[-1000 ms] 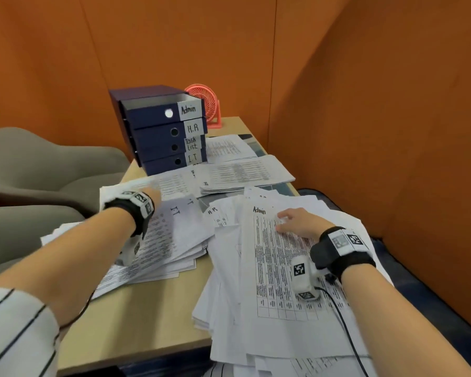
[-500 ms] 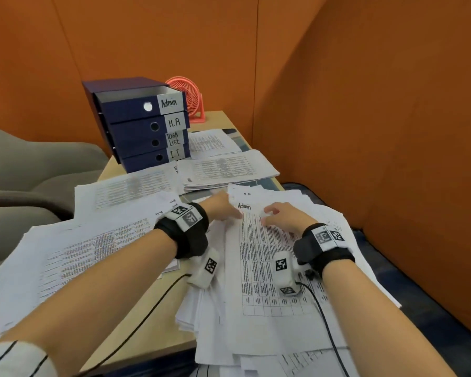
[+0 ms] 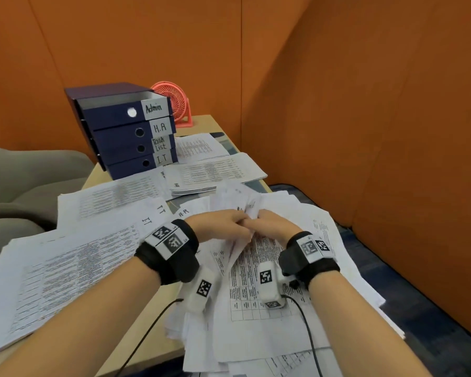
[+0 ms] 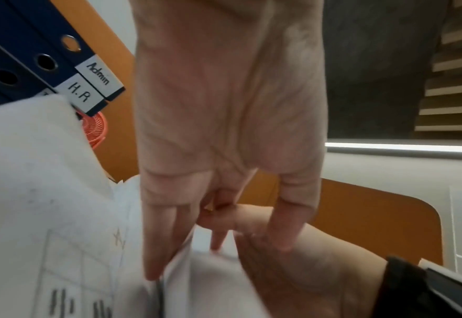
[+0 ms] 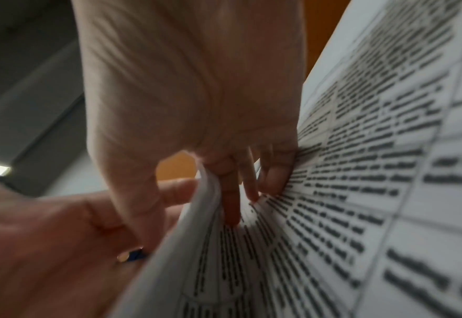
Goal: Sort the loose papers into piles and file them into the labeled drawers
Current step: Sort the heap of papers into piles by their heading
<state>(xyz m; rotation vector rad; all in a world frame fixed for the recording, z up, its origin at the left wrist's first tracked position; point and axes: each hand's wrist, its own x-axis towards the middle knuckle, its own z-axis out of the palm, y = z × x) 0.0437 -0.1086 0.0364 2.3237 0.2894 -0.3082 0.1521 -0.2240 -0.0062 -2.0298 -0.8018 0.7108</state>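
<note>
The loose pile [image 3: 335, 235] spreads over the table's near right corner. Both hands meet over its far end and grip the same printed table sheet [image 3: 241, 295], whose far edge curls up off the pile. My left hand [image 3: 223, 227] holds that sheet [image 4: 47, 215] from the left, and the left hand [image 4: 216, 258] has its fingers pointing down along the paper. My right hand [image 3: 269, 227] pinches the sheet's folded edge [image 5: 205, 193] between thumb and fingers, as the right hand [image 5: 191, 215] shows. The blue drawer unit [image 3: 125, 129] is labeled Admin, H.R, Task List and I.T.
Sorted stacks lie on the table: an I.T pile [image 3: 65, 268] at left, another [image 3: 114, 197] behind it, an H.R stack [image 3: 218, 172] and one farther back [image 3: 199, 148]. A pink fan [image 3: 174, 102] stands behind the drawers. Orange walls close the right; grey chairs [image 3: 25, 180] stand left.
My left hand came across from the I.T pile to the loose pile. Both hands now grip the top sheet, whose far edge has lifted and curled.
</note>
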